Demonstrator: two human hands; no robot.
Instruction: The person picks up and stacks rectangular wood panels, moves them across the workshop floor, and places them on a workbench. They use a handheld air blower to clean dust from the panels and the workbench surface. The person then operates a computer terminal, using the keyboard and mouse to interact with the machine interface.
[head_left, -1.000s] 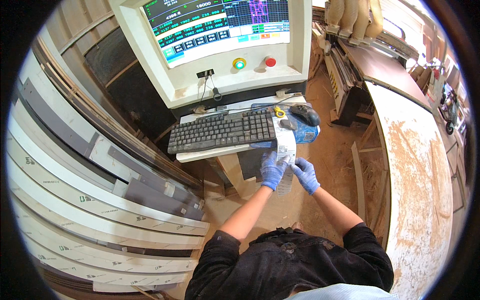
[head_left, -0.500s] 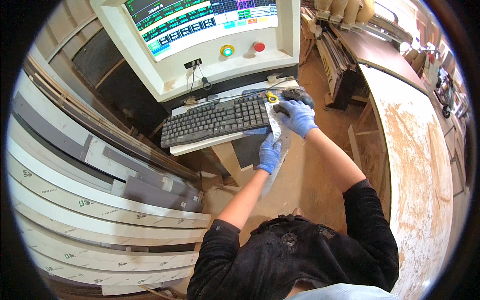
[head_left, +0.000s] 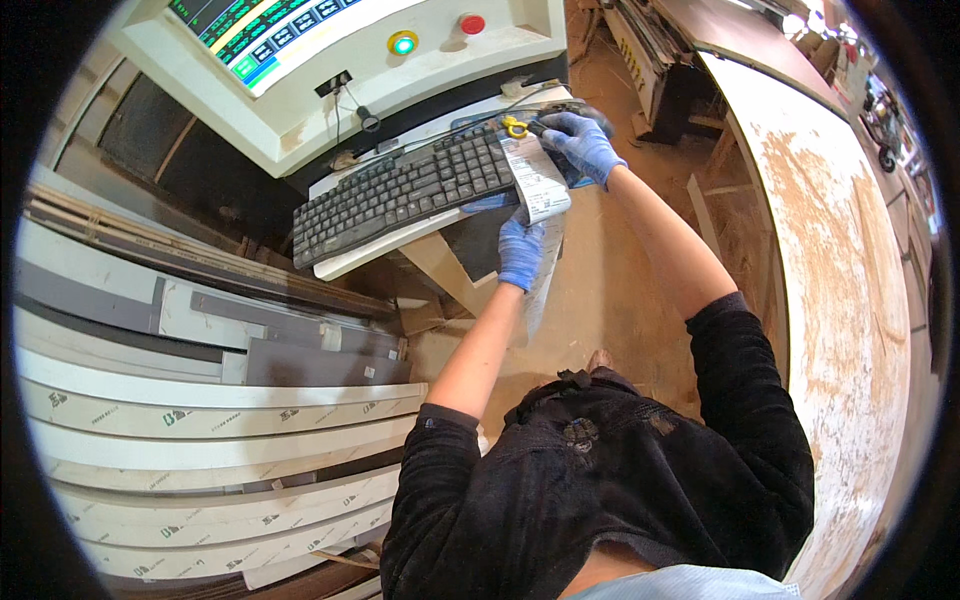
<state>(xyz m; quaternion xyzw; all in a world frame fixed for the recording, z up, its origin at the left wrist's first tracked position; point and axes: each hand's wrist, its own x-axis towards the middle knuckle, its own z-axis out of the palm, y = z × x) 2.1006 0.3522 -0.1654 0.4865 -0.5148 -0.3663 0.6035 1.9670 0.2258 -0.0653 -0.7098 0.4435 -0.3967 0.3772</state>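
Note:
My left hand (head_left: pixel 522 250), in a blue glove, pinches a long white printed paper strip (head_left: pixel 535 180) below the keyboard's right end. The strip's upper part lies over the keyboard's edge, and its tail hangs below the hand. My right hand (head_left: pixel 585 148), also gloved in blue, is closed beside the strip's top. A small dark piece shows at its fingertips, too hidden to name. Touching or close to them is a yellow looped thing (head_left: pixel 515 127). A black mouse (head_left: pixel 592 112) sits just behind the right hand. The dusty black keyboard (head_left: pixel 400 185) rests on a white shelf.
The control cabinet (head_left: pixel 300 110) has a lit screen, a green-lit button (head_left: pixel 403 43) and a red knob (head_left: pixel 471 22). Long boards (head_left: pixel 220 420) are stacked at the left. A dusty white panel (head_left: pixel 830 250) runs along the right. Sawdust covers the floor.
The view has shifted, so the cabinet sits higher and further left. The paper strip now lies flatter, its printed face showing. My right hand's fingertips have come to the yellow looped thing.

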